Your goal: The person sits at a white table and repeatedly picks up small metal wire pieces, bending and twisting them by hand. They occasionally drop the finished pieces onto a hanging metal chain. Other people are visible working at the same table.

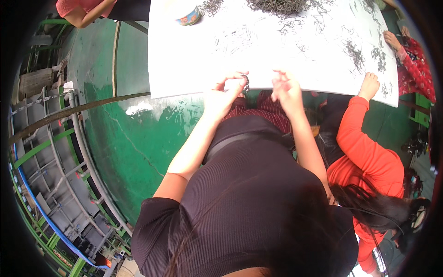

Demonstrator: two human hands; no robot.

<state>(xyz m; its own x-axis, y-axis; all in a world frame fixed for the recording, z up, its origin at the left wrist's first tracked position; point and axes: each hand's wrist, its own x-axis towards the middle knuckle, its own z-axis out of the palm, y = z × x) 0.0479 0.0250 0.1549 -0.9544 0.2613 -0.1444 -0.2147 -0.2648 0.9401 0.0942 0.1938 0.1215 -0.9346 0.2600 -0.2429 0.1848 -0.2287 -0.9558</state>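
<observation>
My left hand (223, 95) is closed at the near edge of the white tabletop (203, 55), thumb and fingers pinching a small bunch of dark wire hooks (246, 83). Just across from it, my right hand (287, 94) is raised with its fingers curved and apart, slightly blurred. Nothing shows between the right fingers. Farther in on the table lie loose bent wire pieces (233, 40), and a dense heap of dark wire hooks (279, 5) rises at the far side.
A round tub (188, 16) with a coloured label stands at the far left of the table. To my right a person in an orange-red sleeve (357, 127) rests a hand by another wire pile (354, 55). More people sit around. Metal racks (69, 152) line the left of the green floor (134, 147).
</observation>
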